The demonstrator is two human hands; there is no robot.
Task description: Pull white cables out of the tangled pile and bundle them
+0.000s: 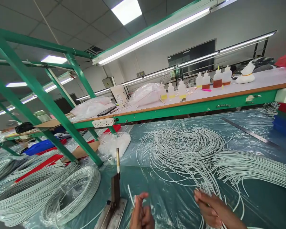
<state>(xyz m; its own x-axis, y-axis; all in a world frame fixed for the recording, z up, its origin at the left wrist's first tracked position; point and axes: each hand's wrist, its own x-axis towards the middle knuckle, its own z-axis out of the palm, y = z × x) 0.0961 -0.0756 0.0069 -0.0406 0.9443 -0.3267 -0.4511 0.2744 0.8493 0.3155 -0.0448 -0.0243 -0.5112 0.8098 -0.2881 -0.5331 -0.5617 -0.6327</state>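
My left hand point(143, 213) is at the bottom middle, fingers bent around a thin white wire point(130, 194) whose end sticks up past the fingertips. Beside it on the left stands a metal bench tool point(115, 190) with an upright lever. On the right, my right hand point(213, 208) is closed at the near ends of a bunch of pale wires point(206, 184). These run back into a large loose coil point(186, 146) on the plastic-covered table. Exactly how many strands the fingers grip is hidden.
A straight wire bundle point(257, 165) and a steel ruler point(250, 132) lie to the right. Wire coils point(73, 197) and a green frame post point(50, 105) stand left. Squeeze bottles point(217, 79) line the raised shelf point(195, 102) behind. A blue bin point(283, 127) sits far right.
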